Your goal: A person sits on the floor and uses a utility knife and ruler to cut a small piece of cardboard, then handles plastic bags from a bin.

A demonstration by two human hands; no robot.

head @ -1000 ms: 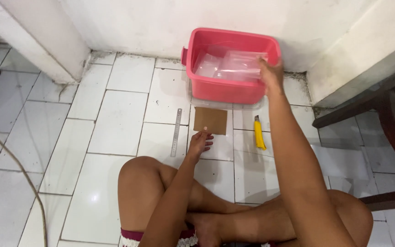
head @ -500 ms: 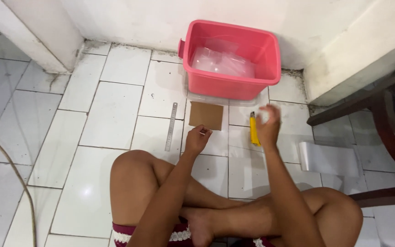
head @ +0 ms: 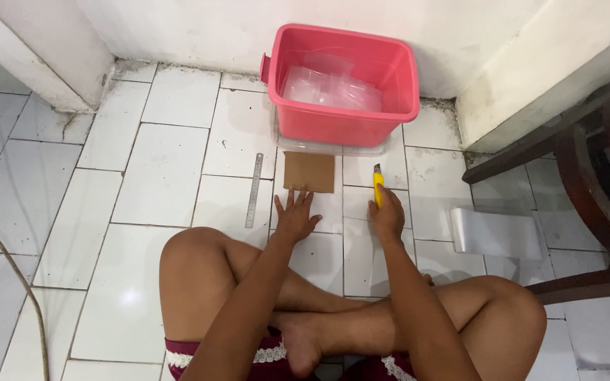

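On the floor, my right hand [head: 387, 219] is gripping a yellow knife [head: 378, 188]; my left hand [head: 296, 215] is lying open beside the cardboard [head: 309, 172]. Its blade could slip toward those spread fingers.

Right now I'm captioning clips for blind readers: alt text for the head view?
A person sits cross-legged on white floor tiles, right hand on a yellow utility knife, left hand flat below a brown cardboard piece. A metal ruler and pink tub lie nearby.

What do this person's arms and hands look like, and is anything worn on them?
Both arms are bare from as far up as the view shows down to the fingers: no sleeves, gloves, watch, bracelets or rings are visible on the left hand or the right hand. The only clothing in view is maroon shorts with a white lace trim, down at the lap.
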